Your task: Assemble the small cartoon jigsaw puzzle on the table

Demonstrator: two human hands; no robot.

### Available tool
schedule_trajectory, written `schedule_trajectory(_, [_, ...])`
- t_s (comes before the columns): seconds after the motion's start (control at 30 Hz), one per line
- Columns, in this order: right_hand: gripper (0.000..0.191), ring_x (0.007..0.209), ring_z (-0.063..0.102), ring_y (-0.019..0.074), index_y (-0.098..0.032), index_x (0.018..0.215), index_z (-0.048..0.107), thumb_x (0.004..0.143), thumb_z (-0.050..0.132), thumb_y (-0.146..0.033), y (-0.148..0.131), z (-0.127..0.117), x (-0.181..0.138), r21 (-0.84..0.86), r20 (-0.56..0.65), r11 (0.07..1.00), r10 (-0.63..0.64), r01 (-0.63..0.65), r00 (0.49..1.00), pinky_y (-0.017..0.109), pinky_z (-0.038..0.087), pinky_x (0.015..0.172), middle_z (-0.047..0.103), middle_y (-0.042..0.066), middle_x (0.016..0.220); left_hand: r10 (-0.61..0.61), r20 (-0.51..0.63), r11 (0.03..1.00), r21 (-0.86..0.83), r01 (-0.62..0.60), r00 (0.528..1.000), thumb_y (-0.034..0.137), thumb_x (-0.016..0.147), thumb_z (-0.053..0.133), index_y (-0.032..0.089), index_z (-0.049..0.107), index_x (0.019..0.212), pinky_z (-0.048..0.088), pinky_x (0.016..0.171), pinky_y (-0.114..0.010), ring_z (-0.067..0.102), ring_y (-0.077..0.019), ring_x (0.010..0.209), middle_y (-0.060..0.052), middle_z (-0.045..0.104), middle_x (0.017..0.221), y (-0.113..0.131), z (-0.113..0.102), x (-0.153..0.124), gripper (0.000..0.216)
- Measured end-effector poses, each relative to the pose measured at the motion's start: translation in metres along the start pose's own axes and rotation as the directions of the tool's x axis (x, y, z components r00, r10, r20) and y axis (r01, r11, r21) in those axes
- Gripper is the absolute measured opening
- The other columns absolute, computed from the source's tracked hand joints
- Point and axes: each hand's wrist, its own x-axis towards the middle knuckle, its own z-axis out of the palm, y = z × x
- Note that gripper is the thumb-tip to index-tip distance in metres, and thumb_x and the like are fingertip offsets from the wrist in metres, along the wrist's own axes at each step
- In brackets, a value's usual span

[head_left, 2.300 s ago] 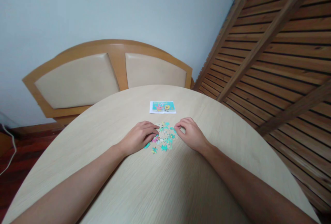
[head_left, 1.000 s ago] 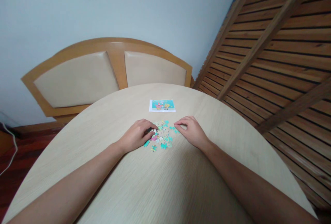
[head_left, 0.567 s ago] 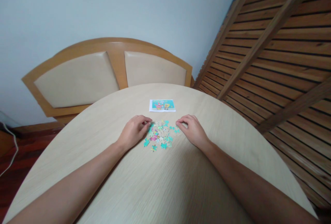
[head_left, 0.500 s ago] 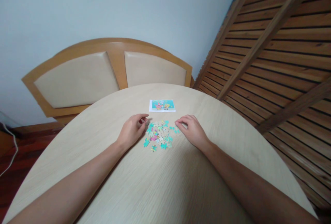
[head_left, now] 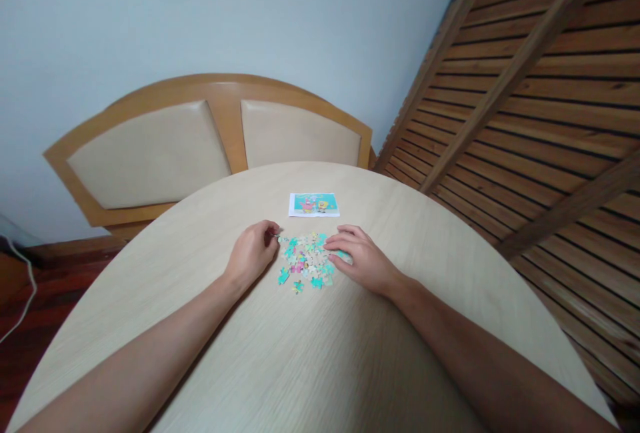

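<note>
Left hand point(head_left: 251, 254): fingers curled in, tips close; we can't tell whether that grip pinches anything. Next we see loose puzzle pieces point(head_left: 307, 261) scattered on the counter point(head_left: 280, 353) between both hands, picture card point(head_left: 316, 204) flat just behind. Right hand point(head_left: 369, 262): grip spread, fingers over the pieces' right edge. Far right, slatted wood point(head_left: 501, 89).

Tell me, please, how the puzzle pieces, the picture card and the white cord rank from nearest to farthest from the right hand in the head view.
1. Puzzle pieces: at the right hand, on its left.
2. Picture card: beyond them.
3. White cord: far left, off the table.
</note>
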Motion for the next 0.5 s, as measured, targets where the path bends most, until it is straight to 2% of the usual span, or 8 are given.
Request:
schedule_trajectory(0.27, [0.01,0.118,0.061,0.026,-0.025,0.098,0.074,0.094,0.066,-0.021,-0.005,-0.001,0.002,0.054,-0.011,0.997,-0.059,0.06,0.998,0.05,0.046,0.108,0.078,0.003,0.107,0.068,-0.016,0.996,0.054,-0.067,0.998,0.021,0.086,0.055,0.017,0.068,0.101,0.052,0.084,-0.041,0.066,-0.0255,0.091,-0.01,0.073,0.095,0.001,0.002,-0.001,0.021])
schedule_trajectory(0.4, [0.012,0.121,0.057,0.0269,-0.025,0.1,0.073,0.097,0.062,-0.021,-0.007,-0.002,0.002,0.045,-0.023,0.999,0.002,-0.001,1.0,0.047,0.049,0.104,0.077,0.004,0.106,0.242,0.012,0.969,0.035,-0.243,0.97,0.022,0.091,0.053,0.018,0.067,0.102,0.05,0.092,-0.047,0.063,-0.0271,0.099,-0.009,0.072,0.101,0.006,0.0,-0.002,0.018])
schedule_trajectory(0.5, [0.013,0.114,0.06,0.0263,-0.025,0.098,0.073,0.098,0.06,-0.024,-0.006,-0.002,0.002,0.046,-0.078,0.994,0.1,-0.097,0.992,0.045,0.05,0.101,0.076,0.005,0.101,0.403,0.093,0.915,-0.051,-0.4,0.91,0.024,0.094,0.055,0.02,0.066,0.11,0.05,0.096,-0.047,0.063,-0.0263,0.104,-0.009,0.071,0.109,0.012,-0.003,-0.004,0.02])
